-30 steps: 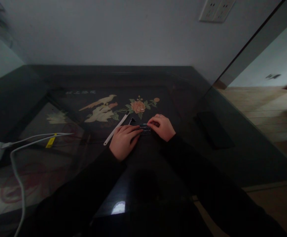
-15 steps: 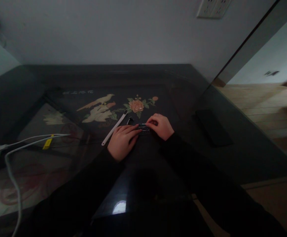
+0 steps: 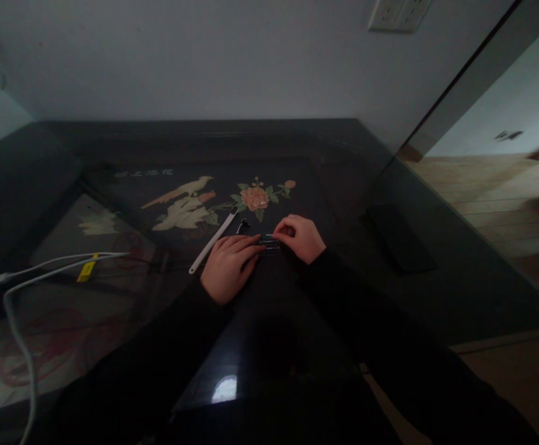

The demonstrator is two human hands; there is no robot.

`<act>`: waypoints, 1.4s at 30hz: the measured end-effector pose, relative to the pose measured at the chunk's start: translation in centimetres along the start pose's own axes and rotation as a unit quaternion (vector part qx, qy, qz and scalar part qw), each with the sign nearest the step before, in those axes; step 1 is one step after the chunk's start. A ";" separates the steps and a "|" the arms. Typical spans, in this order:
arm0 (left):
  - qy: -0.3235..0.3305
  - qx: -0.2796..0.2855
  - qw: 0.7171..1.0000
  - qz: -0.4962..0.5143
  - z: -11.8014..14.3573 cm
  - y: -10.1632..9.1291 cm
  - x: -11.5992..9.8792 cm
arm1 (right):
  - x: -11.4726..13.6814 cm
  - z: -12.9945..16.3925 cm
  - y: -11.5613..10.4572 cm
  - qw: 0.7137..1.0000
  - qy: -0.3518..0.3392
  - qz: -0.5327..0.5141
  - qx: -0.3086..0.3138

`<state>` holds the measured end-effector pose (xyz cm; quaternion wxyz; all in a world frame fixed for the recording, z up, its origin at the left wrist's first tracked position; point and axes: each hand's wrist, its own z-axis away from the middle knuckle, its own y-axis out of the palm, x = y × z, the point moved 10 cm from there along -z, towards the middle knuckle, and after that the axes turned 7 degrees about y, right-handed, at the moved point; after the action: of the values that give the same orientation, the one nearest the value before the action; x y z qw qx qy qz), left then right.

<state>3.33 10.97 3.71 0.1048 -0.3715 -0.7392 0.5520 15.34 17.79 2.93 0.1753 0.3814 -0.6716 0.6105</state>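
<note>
Dark glass-topped table (image 3: 112,309) w/ bird-and-flower inlay, white wall behind. Centre: our left hand (image 3: 227,267) lies flat, fingers extended onto small dark ribbed metal item (image 3: 269,245); our right hand (image 3: 301,237) pinches its right end. White strip (image 3: 212,241) just left. White cable (image 3: 19,296) far left. Black slab (image 3: 402,240) right.

Dark glass-topped table (image 3: 297,142) with bird-and-flower inlay beneath, white strap (image 3: 212,241) lying diagonally, small black clip (image 3: 242,225) just beside it, small dark metallic piece (image 3: 269,245), flat black phone (image 3: 401,239) well right, white cables (image 3: 56,262) at left
</note>
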 end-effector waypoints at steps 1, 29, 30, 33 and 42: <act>0.001 0.000 1.000 0.001 0.0 0.0 0.0 | 0.0 0.0 0.0 1.000 0.002 -0.002 -0.004; -0.087 -0.034 0.996 0.012 -3.4 -0.1 1.4 | 0.6 0.8 2.4 0.983 -0.079 0.135 0.096; -0.089 -0.030 0.995 0.010 -3.6 0.1 1.5 | 0.6 0.8 2.4 0.983 -0.077 0.136 0.096; -0.100 -0.011 0.995 -0.005 -3.6 0.5 1.6 | 0.6 0.8 2.4 0.983 -0.078 0.129 0.102; -0.121 0.016 0.992 -0.020 -3.3 0.7 1.9 | 0.5 0.8 2.5 0.985 -0.075 0.119 0.103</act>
<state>4.17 14.71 3.83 0.0313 -0.2849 -0.7451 0.6022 13.39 16.80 1.48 0.0100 0.3595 -0.6570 0.6626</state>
